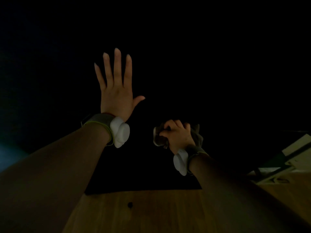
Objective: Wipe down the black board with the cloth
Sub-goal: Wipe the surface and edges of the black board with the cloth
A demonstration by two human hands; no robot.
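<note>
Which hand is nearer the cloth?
Right. The right hand grips the bunched cloth. The left hand is apart from it, higher and to the left, fingers spread straight over the black board.

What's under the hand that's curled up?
The right hand grips a bunched grey cloth. The black board shows all around it, but the spot right under the cloth is covered and cannot be seen.

No legible text, label, brand, number or sign found. The view is dark. The black board [143, 165], the white device on the left wrist [120, 132] and the white device on the right wrist [180, 163] show no readable marking.
</note>
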